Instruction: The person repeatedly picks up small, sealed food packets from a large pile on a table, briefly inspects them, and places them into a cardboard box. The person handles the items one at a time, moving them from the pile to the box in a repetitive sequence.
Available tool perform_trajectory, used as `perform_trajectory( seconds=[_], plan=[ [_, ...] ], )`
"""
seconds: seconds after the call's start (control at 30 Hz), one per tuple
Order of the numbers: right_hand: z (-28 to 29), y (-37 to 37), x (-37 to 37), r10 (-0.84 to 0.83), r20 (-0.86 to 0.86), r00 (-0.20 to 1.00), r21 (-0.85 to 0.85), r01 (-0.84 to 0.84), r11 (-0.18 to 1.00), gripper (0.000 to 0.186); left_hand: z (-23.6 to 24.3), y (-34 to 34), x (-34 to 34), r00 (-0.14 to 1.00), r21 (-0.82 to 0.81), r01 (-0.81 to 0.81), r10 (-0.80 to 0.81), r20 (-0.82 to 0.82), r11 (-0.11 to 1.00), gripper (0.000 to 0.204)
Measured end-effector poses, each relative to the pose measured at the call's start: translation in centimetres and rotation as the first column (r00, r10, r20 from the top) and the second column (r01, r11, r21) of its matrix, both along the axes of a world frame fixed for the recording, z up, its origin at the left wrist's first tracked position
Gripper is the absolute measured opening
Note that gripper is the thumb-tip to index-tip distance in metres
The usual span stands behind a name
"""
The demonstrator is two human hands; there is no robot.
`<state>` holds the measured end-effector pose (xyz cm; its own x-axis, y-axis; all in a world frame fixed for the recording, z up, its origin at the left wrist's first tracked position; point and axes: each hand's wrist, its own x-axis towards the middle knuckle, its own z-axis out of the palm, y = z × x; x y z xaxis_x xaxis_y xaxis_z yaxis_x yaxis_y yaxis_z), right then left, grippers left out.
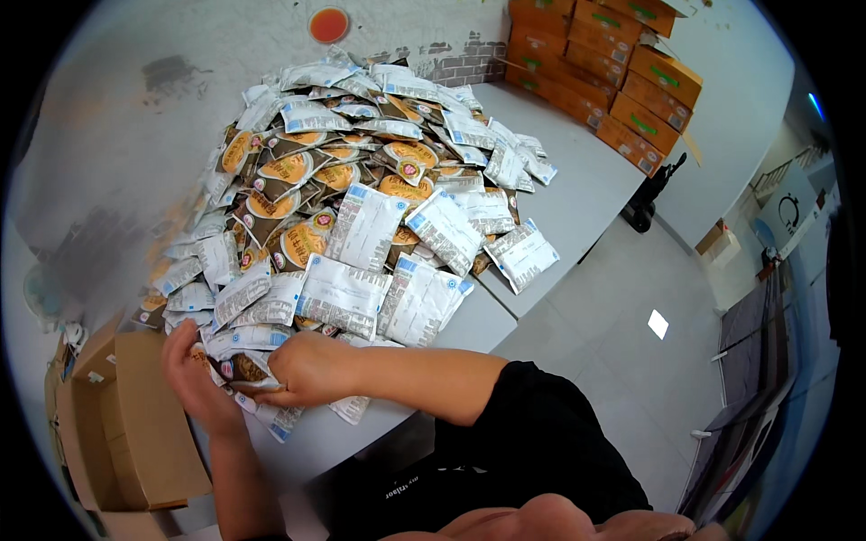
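Observation:
A large heap of flat sealed packets (343,296) lies on the table, some white and grey side up, others brown and orange side up. At the heap's near left edge, my right hand (311,368) reaches across with bent fingers gripping a brown packet (245,368). My left hand (200,379) curls against the left side of the packets beside it, holding the edge of one; its fingertips are partly hidden. Several white packets lie under and around both hands, and one (281,420) sticks out toward the table's front edge.
An open cardboard box (149,419) stands left of my left hand. Stacked orange-brown cartons (622,77) rest at the back right of the table. A round container with orange-red contents (328,24) is beyond the heap. The table edge (505,305) borders a tiled floor (586,334).

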<state>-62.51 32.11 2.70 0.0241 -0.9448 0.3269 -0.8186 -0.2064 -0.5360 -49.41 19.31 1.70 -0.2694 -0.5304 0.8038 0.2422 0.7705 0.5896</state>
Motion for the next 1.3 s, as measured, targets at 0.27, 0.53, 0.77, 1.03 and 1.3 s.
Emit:
perform_trajectory(
  seconds=[0.27, 0.53, 0.77, 1.03, 1.3],
  plan=[
    [-2.2, -0.8, -0.2, 0.065, 0.070, 0.995, -0.013, -0.065, 0.998, 0.045, 2.5, 2.7, 0.2, 0.894, -0.356, 0.116, 0.060, 0.445, 0.927, 0.054],
    [-0.1, -0.4, -1.1, -0.001, 0.269, 0.963, -0.184, 0.053, 0.981, 0.049, 0.8, 1.4, 1.1, 0.944, 0.136, -0.100, 0.050, 0.327, 0.986, 0.023],
    [0.1, -0.3, -0.1, -0.066, 0.549, 0.833, -0.213, 0.216, 0.953, 0.043, -0.6, 2.4, -0.4, 0.994, 0.507, 0.108, -0.086, -0.066, 0.855, 0.011],
    [-0.5, -0.7, -0.6, -0.021, 0.652, 0.758, -0.189, 0.189, 0.964, 0.042, -0.9, 5.4, 0.1, 0.872, 0.433, 0.488, -0.444, -0.206, 0.758, 0.016],
    [-0.3, -0.7, 0.1, -0.079, 0.659, 0.748, -0.311, 0.365, 0.877, 0.038, -3.0, 4.1, 0.3, 0.941, 0.498, 0.297, -0.338, -0.008, 0.815, 0.015]
  ],
)
